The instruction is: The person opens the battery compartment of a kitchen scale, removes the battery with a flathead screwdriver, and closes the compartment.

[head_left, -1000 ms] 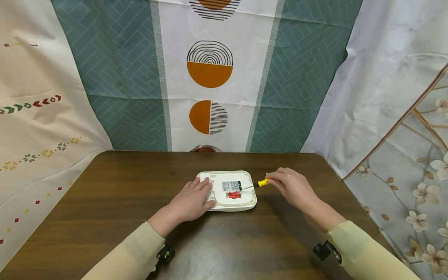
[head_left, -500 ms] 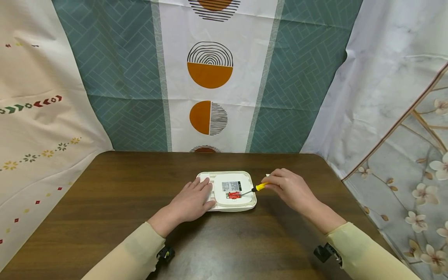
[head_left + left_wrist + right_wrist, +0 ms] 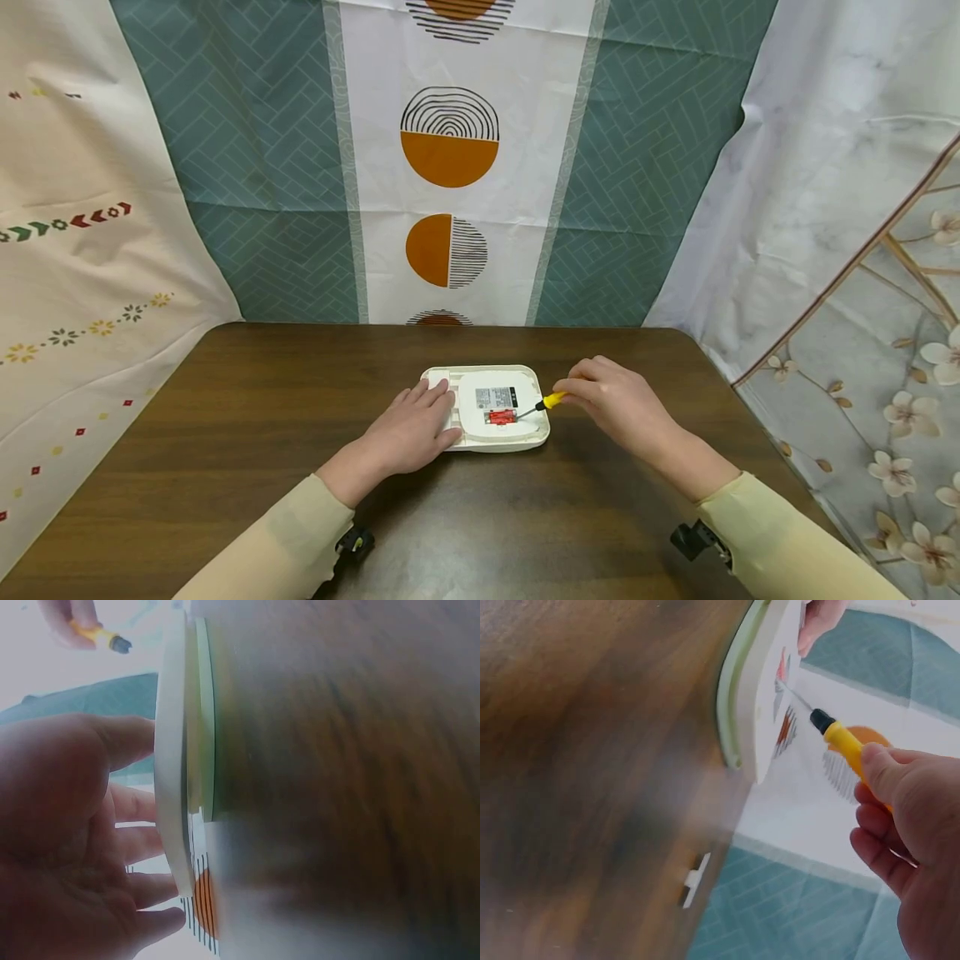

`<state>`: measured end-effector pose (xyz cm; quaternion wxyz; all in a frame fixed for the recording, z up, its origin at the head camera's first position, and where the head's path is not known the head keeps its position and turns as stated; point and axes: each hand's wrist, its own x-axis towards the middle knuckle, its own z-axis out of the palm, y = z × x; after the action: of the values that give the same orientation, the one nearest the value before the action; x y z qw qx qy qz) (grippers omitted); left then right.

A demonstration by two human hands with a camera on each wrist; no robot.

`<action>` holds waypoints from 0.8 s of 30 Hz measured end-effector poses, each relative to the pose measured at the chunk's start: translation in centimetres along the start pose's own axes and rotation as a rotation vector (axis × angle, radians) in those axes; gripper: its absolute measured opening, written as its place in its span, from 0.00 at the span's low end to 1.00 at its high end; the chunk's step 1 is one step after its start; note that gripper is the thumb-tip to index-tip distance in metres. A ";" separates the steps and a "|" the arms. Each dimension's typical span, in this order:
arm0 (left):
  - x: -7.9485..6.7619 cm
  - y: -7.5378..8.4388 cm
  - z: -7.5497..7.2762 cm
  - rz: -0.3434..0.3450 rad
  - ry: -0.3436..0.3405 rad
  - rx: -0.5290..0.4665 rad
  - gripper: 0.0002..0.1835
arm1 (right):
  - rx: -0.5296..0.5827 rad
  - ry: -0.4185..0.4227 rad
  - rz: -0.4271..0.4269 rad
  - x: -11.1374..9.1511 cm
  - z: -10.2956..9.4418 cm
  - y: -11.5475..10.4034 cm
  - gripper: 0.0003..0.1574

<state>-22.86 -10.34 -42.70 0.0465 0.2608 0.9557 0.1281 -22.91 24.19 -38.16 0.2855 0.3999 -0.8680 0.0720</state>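
Observation:
A white device with rounded corners, perhaps an upturned kitchen scale, lies on the table with a printed label facing up. Red batteries sit in an uncovered compartment below the label. My left hand rests on the device's left end, fingers spread and straight. The right hand pinches the yellow handle of a screwdriver. Its thin shaft slants down to the left, and the tip is at the right end of the batteries. Whether the tip touches a battery or the compartment edge, I cannot tell.
On the brown wooden table a small white piece lies beyond the device in the right wrist view; the right hand hides it in the head view. Patterned cloths hang behind and at both sides.
My right hand has moved slightly left, and the screwdriver tip has gone from the batteries' upper edge to their right end. The left hand and the device have stayed put.

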 end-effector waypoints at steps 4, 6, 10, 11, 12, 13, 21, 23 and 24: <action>0.0 -0.1 -0.1 0.002 0.004 -0.008 0.37 | -0.041 0.004 -0.089 0.8 -0.4 -0.5 0.16; 0.0 -0.1 -0.1 0.003 0.003 -0.012 0.37 | -0.041 0.002 -0.105 1.2 -0.5 -0.7 0.17; 0.2 -0.1 -0.2 0.000 -0.004 -0.016 0.38 | -0.034 0.003 -0.094 1.5 -0.5 -0.6 0.20; 0.3 0.0 -0.2 -0.003 -0.006 -0.014 0.38 | -0.030 0.002 -0.083 1.5 -0.4 -0.5 0.21; 0.3 0.0 -0.2 -0.005 -0.007 -0.016 0.39 | -0.021 0.001 -0.072 1.4 -0.4 -0.4 0.21; 0.4 0.0 -0.2 -0.007 -0.007 -0.018 0.39 | -0.010 -0.002 -0.058 1.4 -0.3 -0.3 0.21; 0.4 0.1 -0.2 -0.015 -0.020 -0.029 0.38 | 0.120 -0.055 0.149 -0.1 0.3 0.6 0.17; 0.3 0.1 -0.2 -0.016 -0.022 -0.030 0.38 | 0.153 -0.063 0.205 -0.7 0.5 0.8 0.16; 0.3 0.1 -0.2 -0.017 -0.024 -0.030 0.38 | 0.171 -0.062 0.229 -1.0 0.7 0.8 0.15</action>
<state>-23.09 -10.15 -42.54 0.0627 0.2537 0.9552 0.1389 -23.28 25.16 -39.19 0.2132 0.3233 -0.9071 0.1651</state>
